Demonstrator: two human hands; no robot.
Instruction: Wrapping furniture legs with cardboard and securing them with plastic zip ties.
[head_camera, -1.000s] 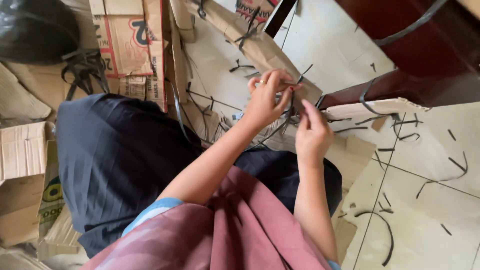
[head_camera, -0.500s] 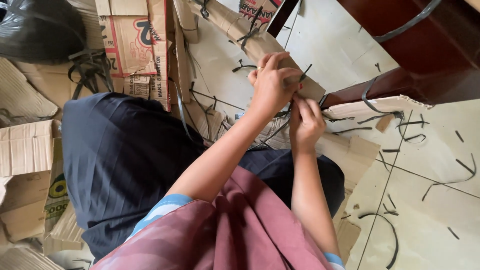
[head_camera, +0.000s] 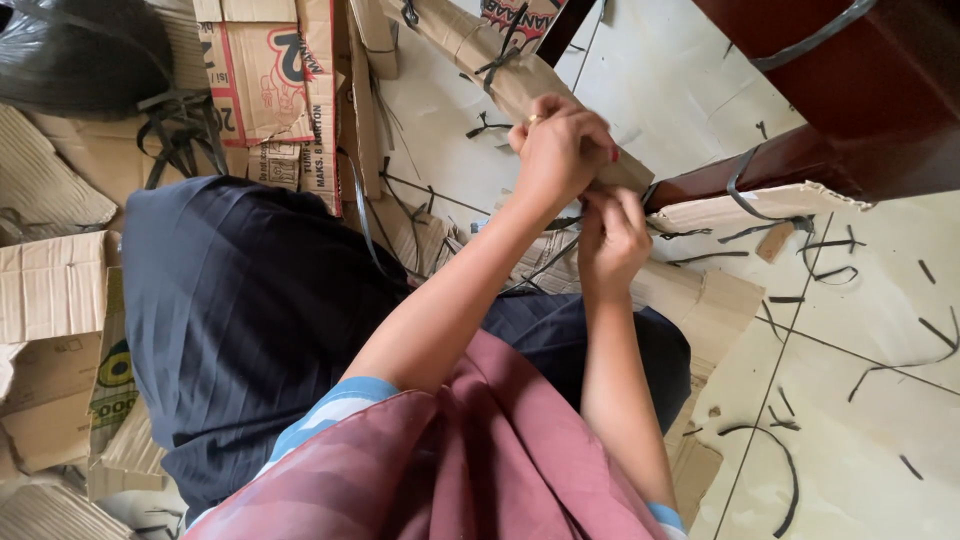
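Strap (head_camera: 560, 222), a thin dark plastic band, lay in the upper middle of the frame, pinched between both hands over the person's lap; its loose length ran from the hands down and to the left toward the dark trousers (head_camera: 250, 320), so its long axis slanted from upper right to lower left; how much of it lay inside the grip could not be seen. Left hand (head_camera: 562, 150) sat above, fingers curled shut over the strap's upper end; right hand (head_camera: 610, 240) sat directly below and touching it, fingertips closed on the strap; neither hand was the nearer, both being on it. Folded cardboard (head_camera: 690, 300) lay just beyond the hands; flattened boxes (head_camera: 270, 80) filled the upper left; cut strap pieces (head_camera: 880, 370) lay scattered on the pale floor (head_camera: 880, 470) at right; a dark red beam (head_camera: 850, 90) crossed the upper right.
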